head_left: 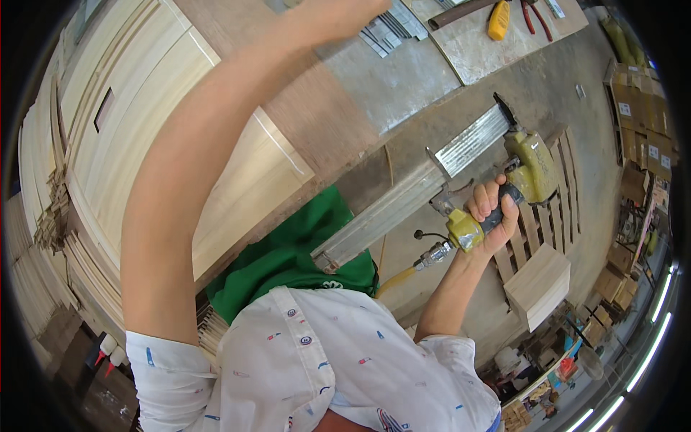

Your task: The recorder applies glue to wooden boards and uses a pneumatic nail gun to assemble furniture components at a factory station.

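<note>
My right hand [494, 216] is closed around the dark grip of a yellow-green pneumatic nail gun [531, 167], held up in front of me. Its long silver magazine [403, 196] slants down to the left. A brass fitting [434, 253] joins a yellow air hose [394, 282] to the handle's base. My left arm stretches up across the picture. My left hand [335, 16] is at the top edge, largely cut off, just left of several grey strips of nails [392, 30] lying on the workbench [403, 79]. Its fingers are hidden.
Pale wooden panels [144, 108] are stacked at the left, with a green cloth [295, 252] below them. Red-handled pliers [536, 18] and a yellow tool [498, 20] lie on the bench top. A wooden box [538, 284] sits on floor slats [551, 216]. Cardboard boxes [640, 122] stand at the right.
</note>
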Available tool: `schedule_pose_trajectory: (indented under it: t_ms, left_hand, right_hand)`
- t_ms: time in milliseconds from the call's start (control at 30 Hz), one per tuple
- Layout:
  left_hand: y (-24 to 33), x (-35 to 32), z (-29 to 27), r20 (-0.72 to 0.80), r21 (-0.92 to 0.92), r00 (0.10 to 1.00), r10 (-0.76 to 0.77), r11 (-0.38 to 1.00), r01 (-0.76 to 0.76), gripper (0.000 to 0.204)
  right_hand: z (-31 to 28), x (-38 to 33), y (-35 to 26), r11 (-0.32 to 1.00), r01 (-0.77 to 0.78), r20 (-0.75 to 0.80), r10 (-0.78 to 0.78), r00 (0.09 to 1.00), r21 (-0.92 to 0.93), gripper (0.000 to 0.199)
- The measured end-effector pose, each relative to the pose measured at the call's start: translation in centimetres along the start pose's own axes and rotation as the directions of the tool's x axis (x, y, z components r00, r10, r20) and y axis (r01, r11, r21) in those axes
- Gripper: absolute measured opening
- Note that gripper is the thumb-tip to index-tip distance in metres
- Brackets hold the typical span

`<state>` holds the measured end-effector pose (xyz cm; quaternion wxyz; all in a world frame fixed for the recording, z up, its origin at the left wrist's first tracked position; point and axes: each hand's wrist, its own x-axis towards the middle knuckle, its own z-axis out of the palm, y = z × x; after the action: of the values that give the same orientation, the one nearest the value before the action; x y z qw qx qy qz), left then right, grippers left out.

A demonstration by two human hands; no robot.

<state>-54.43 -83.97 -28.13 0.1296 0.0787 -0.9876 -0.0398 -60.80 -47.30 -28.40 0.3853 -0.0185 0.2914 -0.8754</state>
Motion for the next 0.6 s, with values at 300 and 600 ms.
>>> schedule_pose_trajectory:
  t_ms: [300, 600]
  left_hand:
    - [-0.4, 0.8, -0.7, 0.003, -0.013, 0.989, 0.146, 0.989, -0.146, 0.006]
    - [10.6, -1.2, -9.2, 0.236, -0.636, 0.921, -0.312, 0.667, 0.388, 0.016]
  right_hand:
    - [1.0, -0.3, 0.0, 0.999, -0.032, 0.037, 0.031, 0.999, 0.012, 0.028]
    - [2.6, -0.8, 0.9, 0.994, -0.067, 0.039, 0.071, 0.997, -0.090, 0.031]
